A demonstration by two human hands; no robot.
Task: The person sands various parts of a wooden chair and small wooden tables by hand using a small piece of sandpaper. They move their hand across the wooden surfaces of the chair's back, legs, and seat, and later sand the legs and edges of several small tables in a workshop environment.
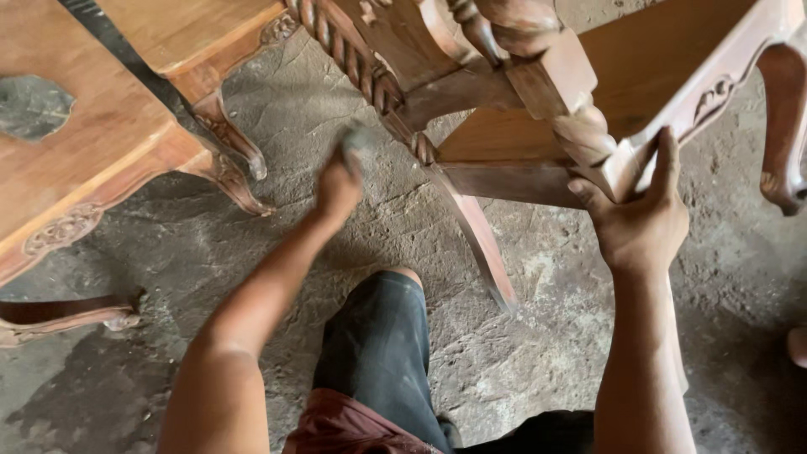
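A carved wooden chair frame (504, 92) lies tilted in front of me, with a twisted rope-pattern rail (353, 59) running down to the left. My left hand (339, 181) is blurred and pinches a small grey piece of sandpaper (357, 139) against the lower end of that twisted rail. My right hand (643, 214) grips the chair's carved corner near a turned post (580, 126), thumb on the left, fingers up the pale edge. My knee in dark trousers (378, 336) rests on the floor below.
A low wooden table (101, 134) with carved curved legs stands at the upper left, a dark strap across its top. Another curved leg (59, 315) lies at the left edge. A chair leg (786, 126) hangs at the right. The floor is rough grey stone.
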